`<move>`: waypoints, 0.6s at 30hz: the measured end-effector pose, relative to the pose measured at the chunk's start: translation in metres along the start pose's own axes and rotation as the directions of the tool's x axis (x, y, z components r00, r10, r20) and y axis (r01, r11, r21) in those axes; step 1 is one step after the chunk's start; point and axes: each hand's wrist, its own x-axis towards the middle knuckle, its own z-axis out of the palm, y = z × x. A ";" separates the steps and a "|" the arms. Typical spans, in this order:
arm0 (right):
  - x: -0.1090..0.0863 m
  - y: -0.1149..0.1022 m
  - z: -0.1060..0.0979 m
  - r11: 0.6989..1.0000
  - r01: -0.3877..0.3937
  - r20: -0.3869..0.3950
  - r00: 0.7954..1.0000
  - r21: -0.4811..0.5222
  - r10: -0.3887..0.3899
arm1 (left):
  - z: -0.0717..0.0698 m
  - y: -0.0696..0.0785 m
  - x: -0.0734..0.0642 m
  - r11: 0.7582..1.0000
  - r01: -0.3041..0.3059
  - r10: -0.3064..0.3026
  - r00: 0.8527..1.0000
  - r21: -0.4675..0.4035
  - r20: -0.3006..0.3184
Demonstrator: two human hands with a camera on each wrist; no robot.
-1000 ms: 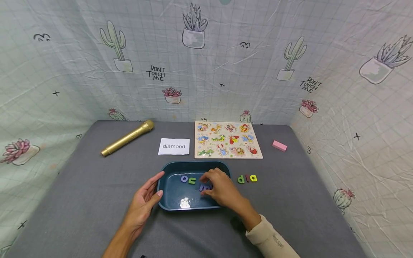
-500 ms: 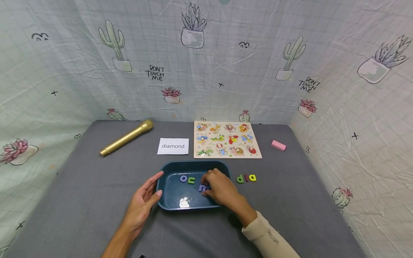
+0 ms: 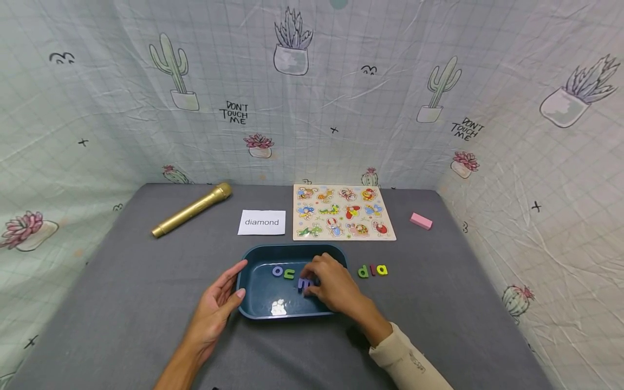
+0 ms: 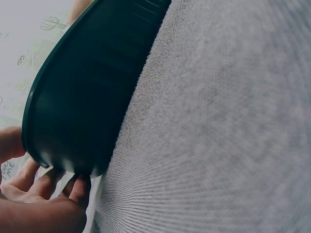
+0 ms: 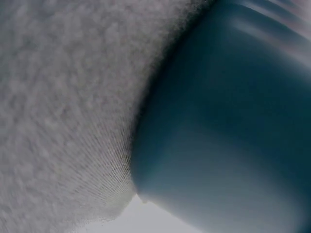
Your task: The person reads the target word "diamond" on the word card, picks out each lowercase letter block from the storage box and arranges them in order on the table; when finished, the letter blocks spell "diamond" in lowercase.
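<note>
"Three letters are lying in the blue tray [image 3: 260, 295], and we are starting with the purple m [image 3: 302, 284]. Where are we finding it?"

"We are finding it just right of the tray's middle. The right hand's [image 3: 333, 281] thumb and bent finger are pinching it, and they are hiding part of it from us."

"And what are we seeing beside it?"

"We are seeing one purple o [image 3: 274, 272] and one green n [image 3: 289, 271] lying to its left. The left hand [image 3: 214, 311] is gripping the tray's left end, thumb at the rim, while the wrist view is showing us more fingertips pressing the outer wall."

"Are we counting more letters?"

"Three, lying right of the tray: a green d [image 3: 366, 270], a yellow a [image 3: 386, 270] and, between them, a thin red letter [image 3: 372, 270] we are struggling to read."

"Farther out?"

"We are counting one 'diamond' card [image 3: 261, 222], one puzzle board [image 3: 344, 212] bearing twelve creatures, one gold microphone [image 3: 192, 210] and one pink block [image 3: 421, 221]. The bottom edge is cutting off some small dark thing [image 3: 215, 388], and our right wrist view is blurring."
</note>
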 end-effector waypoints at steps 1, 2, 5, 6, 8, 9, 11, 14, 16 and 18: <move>-0.001 0.000 -0.001 1.000 0.004 -0.013 1.000 0.007 -0.004 | 0.000 0.000 0.000 1.000 -0.001 0.001 1.000 0.002 0.001; -0.001 0.000 -0.001 1.000 0.007 -0.026 1.000 0.015 -0.006 | 0.000 0.000 0.000 1.000 -0.001 0.001 1.000 0.003 0.001; -0.002 0.000 -0.005 0.999 0.018 -0.062 0.998 0.029 -0.016 | 0.000 0.001 -0.001 1.000 0.000 0.000 1.000 0.005 0.002; -0.002 0.000 -0.006 0.999 0.021 -0.074 0.997 0.033 -0.019 | 0.000 0.001 0.000 1.000 0.002 -0.002 1.000 0.006 0.002; -0.003 0.000 -0.008 0.999 0.024 -0.095 0.995 0.038 -0.020 | 0.000 0.002 0.000 1.000 0.004 -0.004 1.000 0.009 0.002; -0.003 0.000 -0.010 0.999 0.025 -0.105 0.994 0.040 -0.020 | 0.000 0.002 0.000 1.000 0.005 -0.005 1.000 0.009 0.003; -0.003 0.000 -0.014 0.999 0.024 -0.123 0.992 0.047 -0.018 | 0.000 0.002 0.000 1.000 0.005 -0.005 1.000 0.011 0.003; -0.004 0.001 -0.021 0.998 0.011 -0.140 0.990 0.059 -0.003 | 0.001 0.002 -0.001 1.000 0.000 0.000 1.000 0.010 0.005; -0.005 0.002 -0.026 0.998 0.000 -0.148 0.989 0.070 0.010 | 0.001 0.002 -0.001 1.000 -0.002 0.002 1.000 0.008 0.005; -0.007 0.003 -0.032 0.997 -0.010 -0.157 0.987 0.079 0.022 | 0.001 0.002 -0.001 1.000 0.000 0.000 1.000 0.007 0.005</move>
